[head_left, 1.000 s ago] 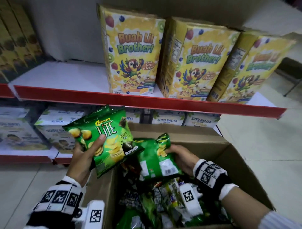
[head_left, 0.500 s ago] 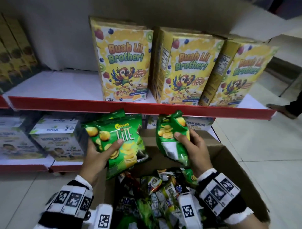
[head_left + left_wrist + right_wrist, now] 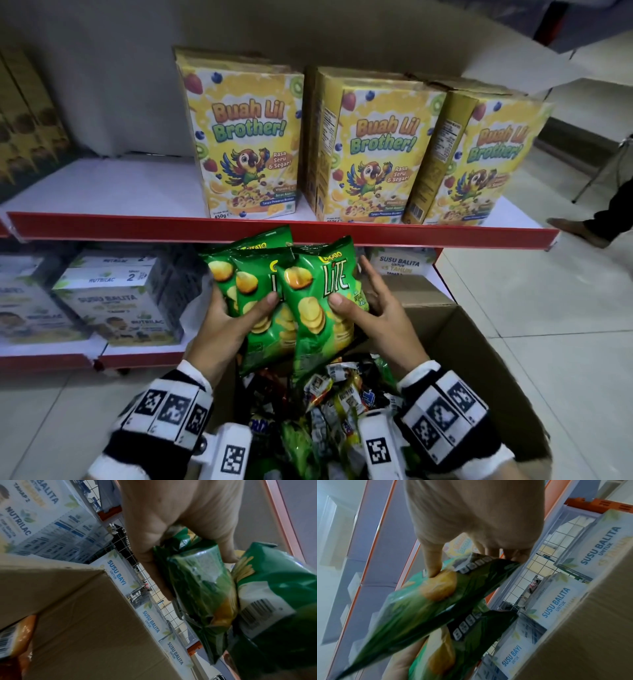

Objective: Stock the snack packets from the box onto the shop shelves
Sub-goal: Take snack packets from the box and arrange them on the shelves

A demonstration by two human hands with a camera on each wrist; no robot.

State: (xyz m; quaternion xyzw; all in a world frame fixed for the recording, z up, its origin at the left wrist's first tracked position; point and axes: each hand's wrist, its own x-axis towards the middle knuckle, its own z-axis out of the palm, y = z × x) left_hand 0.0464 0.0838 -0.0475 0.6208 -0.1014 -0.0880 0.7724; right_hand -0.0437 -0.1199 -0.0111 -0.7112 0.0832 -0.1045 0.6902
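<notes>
Red-edged upper shelf (image 3: 102, 228) carries three upright cereal boxes (image 3: 245, 137); lower shelf, milk cartons (image 3: 116, 305).

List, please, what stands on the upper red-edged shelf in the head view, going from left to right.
Dark yellow boxes at the edge → bare white shelf → first parrot cereal box → second cereal box → third cereal box.

rear green packets (image 3: 239, 270) overlapped, box (image 3: 479, 359) cropped below
</notes>
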